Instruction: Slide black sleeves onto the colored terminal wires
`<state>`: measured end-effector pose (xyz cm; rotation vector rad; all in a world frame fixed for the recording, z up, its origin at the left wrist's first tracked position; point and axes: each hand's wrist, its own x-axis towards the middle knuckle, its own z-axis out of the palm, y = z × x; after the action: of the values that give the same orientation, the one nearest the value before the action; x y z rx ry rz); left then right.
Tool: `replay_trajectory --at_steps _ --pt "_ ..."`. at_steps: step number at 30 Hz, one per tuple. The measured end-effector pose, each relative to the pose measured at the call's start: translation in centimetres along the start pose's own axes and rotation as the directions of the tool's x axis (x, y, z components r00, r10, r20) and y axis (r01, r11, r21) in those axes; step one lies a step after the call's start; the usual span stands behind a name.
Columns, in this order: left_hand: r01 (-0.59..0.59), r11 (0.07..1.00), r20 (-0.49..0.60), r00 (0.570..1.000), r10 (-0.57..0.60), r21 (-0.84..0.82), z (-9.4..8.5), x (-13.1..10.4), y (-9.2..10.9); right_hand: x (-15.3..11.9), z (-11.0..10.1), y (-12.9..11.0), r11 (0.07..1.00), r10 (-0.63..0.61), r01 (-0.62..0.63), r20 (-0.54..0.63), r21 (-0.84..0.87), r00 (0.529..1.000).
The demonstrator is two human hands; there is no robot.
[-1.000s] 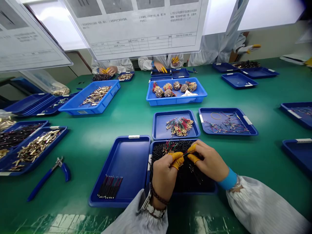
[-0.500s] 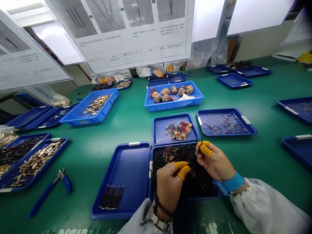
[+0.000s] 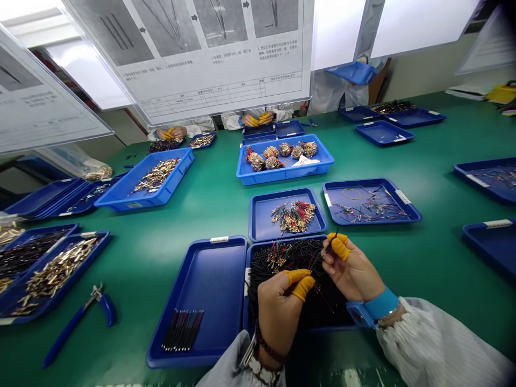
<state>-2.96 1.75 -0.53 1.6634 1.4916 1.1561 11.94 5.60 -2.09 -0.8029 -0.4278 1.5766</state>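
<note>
My left hand (image 3: 280, 309) pinches thin coloured wires (image 3: 313, 260) between thumb and forefinger, both in yellow finger cots. Opposite it, my right hand (image 3: 357, 269) is closed on a short black tube (image 3: 332, 243) held upright, close to the wire ends. Both hands are over a blue tray full of loose black tubes (image 3: 260, 293). A small bundle of wires with metal ends (image 3: 279, 257) lies on those tubes. In the blue tray to the left (image 3: 213, 279), a row of wires sleeved in black tubes (image 3: 183, 330) lies side by side.
Blue-handled cutters (image 3: 78, 322) lie at left. Beyond my hands are a tray of fanned wires (image 3: 294, 216), a tray of scattered wires (image 3: 373, 207) and a bin of bundles (image 3: 284, 174). Metal parts fill a bin (image 3: 157, 176). Co-workers' hands (image 3: 258, 118) are across the table.
The view has shifted slightly. My hands keep nearly the same pose, and the black tube leans a little more. Across the table, a co-worker's hands have come together; a blue tray appears raised behind.
</note>
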Motion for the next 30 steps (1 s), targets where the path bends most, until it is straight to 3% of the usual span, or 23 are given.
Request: replay_trajectory --at_steps 20,30 --pt "-0.001 1.0 0.01 1.0 0.001 0.012 0.24 -0.05 -0.13 -0.05 0.04 0.49 0.999 0.006 -0.005 -0.015 0.038 1.0" --pt "-0.036 0.998 0.035 0.999 0.035 0.045 0.32 -0.16 -0.05 -0.11 0.19 0.49 0.996 -0.087 0.086 -0.017 -0.037 0.996"
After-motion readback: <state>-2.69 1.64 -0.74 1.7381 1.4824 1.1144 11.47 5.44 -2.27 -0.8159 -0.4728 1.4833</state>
